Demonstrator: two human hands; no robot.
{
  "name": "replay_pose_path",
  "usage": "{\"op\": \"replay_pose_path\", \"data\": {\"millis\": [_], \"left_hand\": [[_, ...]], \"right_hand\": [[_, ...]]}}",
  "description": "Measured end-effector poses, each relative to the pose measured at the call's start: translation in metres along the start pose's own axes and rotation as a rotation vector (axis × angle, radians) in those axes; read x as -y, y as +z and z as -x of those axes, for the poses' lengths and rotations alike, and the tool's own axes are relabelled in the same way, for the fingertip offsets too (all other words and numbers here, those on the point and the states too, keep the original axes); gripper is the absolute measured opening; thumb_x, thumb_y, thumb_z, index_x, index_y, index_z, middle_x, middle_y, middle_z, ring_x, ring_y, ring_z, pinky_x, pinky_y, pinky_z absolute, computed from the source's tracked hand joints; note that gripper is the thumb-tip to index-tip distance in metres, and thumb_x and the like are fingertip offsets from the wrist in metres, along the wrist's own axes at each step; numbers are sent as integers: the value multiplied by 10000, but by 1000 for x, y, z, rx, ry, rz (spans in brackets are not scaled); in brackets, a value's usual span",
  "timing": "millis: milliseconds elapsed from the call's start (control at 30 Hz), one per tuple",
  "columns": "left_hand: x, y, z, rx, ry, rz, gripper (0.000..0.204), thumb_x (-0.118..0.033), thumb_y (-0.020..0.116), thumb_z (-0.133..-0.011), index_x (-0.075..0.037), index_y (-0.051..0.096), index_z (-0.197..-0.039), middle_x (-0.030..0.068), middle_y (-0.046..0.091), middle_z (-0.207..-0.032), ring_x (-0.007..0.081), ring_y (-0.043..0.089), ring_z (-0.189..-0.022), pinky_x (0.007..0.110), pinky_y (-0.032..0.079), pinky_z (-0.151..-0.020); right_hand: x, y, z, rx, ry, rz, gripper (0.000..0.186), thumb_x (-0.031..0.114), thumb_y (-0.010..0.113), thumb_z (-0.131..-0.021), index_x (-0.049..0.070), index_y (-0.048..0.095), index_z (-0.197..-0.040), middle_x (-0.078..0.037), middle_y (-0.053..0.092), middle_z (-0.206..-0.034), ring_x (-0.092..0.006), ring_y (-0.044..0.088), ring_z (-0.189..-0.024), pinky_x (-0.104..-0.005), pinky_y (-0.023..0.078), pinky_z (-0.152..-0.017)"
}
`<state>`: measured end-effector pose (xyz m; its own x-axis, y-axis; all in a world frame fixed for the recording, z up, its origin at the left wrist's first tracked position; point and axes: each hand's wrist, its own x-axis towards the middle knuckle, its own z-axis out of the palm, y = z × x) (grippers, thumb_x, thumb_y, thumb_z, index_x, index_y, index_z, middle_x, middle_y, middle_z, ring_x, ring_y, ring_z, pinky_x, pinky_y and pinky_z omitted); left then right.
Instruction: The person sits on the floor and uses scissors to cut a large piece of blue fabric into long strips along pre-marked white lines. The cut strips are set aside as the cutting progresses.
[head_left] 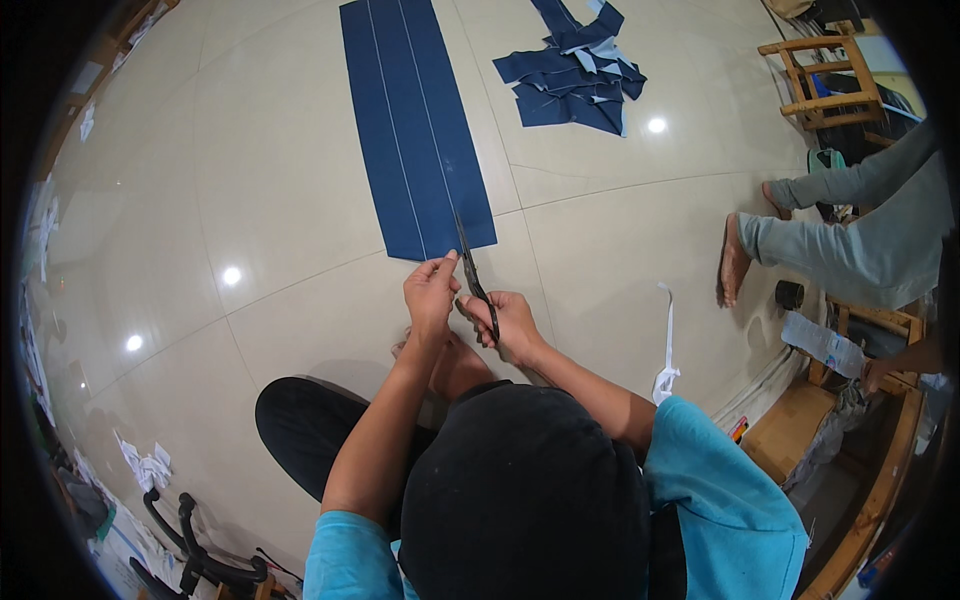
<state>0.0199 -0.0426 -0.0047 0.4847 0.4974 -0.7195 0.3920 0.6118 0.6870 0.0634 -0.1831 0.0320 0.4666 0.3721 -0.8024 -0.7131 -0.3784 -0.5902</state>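
A long strip of dark blue fabric (415,130) with two pale lengthwise lines lies flat on the tiled floor ahead of me. My right hand (505,325) is closed round the handles of black scissors (470,265). Their blades reach over the fabric's near edge, close to the right-hand line. At that same edge, just left of the blades, my left hand (432,290) pinches the fabric between thumb and fingers. Whether the blades are apart is hard to make out.
A heap of dark blue fabric pieces (575,80) lies at the far right. Another person's legs (830,235) and a hand with a plastic bottle (825,345) are at right, near wooden stools (825,75). A white strip (668,340) lies right of me; a black chair base (195,545) stands lower left.
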Motion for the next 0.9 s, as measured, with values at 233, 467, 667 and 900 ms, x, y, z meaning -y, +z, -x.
{"op": "replay_pose_path", "data": {"millis": [233, 467, 667, 900], "left_hand": [[-2, -1, 2, 21, 7, 40, 267, -306, 772, -982, -44, 758, -931, -57, 524, -596, 26, 392, -472, 235, 271, -434], [-5, 1, 5, -6, 0, 34, 270, -311, 779, -978, -45, 770, -933, -85, 467, -558, 21, 341, -447, 244, 239, -422], [-2, 1, 3, -8, 23, 47, 270, -307, 779, -979, -42, 767, -934, -88, 466, -565, 16, 338, -455, 243, 226, -424], [-3, 1, 5, -2, 7, 65, 254, -289, 774, -983, -42, 756, -926, -90, 471, -579, 11, 334, -459, 243, 218, -425]], "right_hand": [[8, 3, -7, 33, 11, -48, 354, 303, 791, -939, 57, 606, -763, -11, 572, -627, -91, 510, -464, -257, 397, -423], [8, 4, -10, 15, -34, -70, 339, 265, 795, -878, 53, 586, -717, -31, 571, -606, -94, 517, -444, -250, 381, -394], [9, 4, -14, 2, -34, -39, 337, 250, 785, -867, 46, 578, -696, -39, 575, -604, -102, 524, -443, -257, 389, -391], [9, 4, -14, 4, -27, -53, 327, 239, 784, -881, 47, 586, -707, -36, 577, -603, -95, 520, -444, -256, 388, -395]]}}
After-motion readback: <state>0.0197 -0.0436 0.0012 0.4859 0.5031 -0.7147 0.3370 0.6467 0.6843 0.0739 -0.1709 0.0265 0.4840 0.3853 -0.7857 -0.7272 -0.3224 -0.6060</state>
